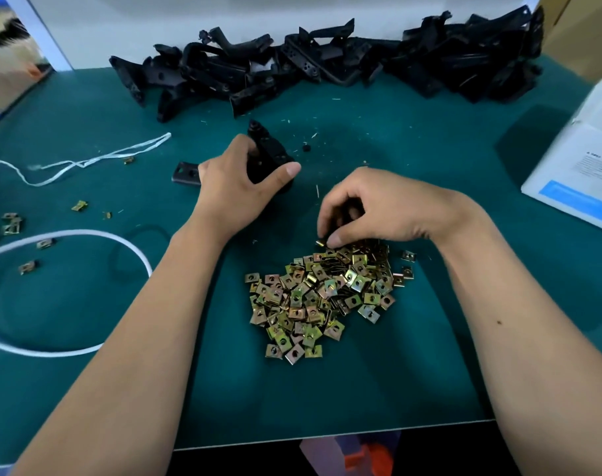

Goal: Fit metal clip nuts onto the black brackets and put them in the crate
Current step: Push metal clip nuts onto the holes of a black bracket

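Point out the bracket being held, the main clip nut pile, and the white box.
held bracket (270, 156), head view, on its black body above the left hand's thumb.
clip nut pile (322, 297), head view, on the heap's middle.
white box (581, 166), head view, on its front face.

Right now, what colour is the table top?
Dark teal green table top, seen best in the head view.

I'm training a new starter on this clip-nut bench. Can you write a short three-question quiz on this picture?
1. True or false: the left hand holds a black bracket.
2. Where is the right hand picking? A) far edge of the clip nut pile B) bracket heap C) white cord
3. Fill in: the mat is ____ in colour.

Key: 1 true; 2 A; 3 green.
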Tool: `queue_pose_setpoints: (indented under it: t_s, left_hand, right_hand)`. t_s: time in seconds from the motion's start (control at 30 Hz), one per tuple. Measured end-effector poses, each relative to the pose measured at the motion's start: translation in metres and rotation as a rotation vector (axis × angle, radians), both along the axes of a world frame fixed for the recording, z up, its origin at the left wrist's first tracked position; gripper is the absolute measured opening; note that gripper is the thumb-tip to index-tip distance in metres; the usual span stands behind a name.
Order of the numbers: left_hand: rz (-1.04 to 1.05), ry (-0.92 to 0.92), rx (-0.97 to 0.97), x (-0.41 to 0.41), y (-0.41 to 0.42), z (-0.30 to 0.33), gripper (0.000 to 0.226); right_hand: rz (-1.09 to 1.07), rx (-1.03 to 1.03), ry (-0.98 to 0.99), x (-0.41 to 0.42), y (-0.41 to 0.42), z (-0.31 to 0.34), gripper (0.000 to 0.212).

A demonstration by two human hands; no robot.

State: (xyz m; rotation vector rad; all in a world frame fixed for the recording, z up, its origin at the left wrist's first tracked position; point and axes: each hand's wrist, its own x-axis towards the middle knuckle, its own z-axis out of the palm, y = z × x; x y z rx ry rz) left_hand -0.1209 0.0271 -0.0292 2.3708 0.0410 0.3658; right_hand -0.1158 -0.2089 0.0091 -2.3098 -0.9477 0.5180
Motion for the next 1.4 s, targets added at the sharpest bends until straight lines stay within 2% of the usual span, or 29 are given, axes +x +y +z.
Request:
queue_pose_setpoints:
  t_s: [0.17,0.47,0.63,0.8,1.13,1.3,1.4]
  left_hand:
    - [-0.019,-0.026,0.018,0.000,-0.004,0.004,0.070]
    - [-0.036,-0.046,0.026,-0.003,-0.006,0.009,0.070]
    - [-0.032,-0.051,0.011,-0.002,-0.005,0.009,0.067]
    - [-0.037,-0.047,-0.011,-0.002,-0.006,0.009,0.064]
    - [-0.068,-0.073,-0.052,-0.006,-0.010,0.011,0.063]
    - [-0.133,-0.078,-0.044,-0.008,-0.013,0.014,0.065]
    - [-0.181,-0.096,-0.038,-0.009,-0.014,0.016,0.061]
  right_hand:
    - [-0.121,0.076,-0.073,-0.001,0.001,-0.005,0.012]
    - [-0.189,0.316,-0.013,-0.006,0.002,-0.004,0.014]
    - [-0.156,0.224,-0.009,-0.010,0.003,-0.002,0.034]
    - [-0.221,0.240,-0.056,-0.010,0.002,0.000,0.028]
    - [-0.382,0.686,0.206,-0.005,0.003,-0.008,0.013]
    - [-0.529,0.883,0.292,-0.007,0.009,-0.009,0.013]
    - [-0.575,0.921,0.298,-0.008,0.013,-0.010,0.019]
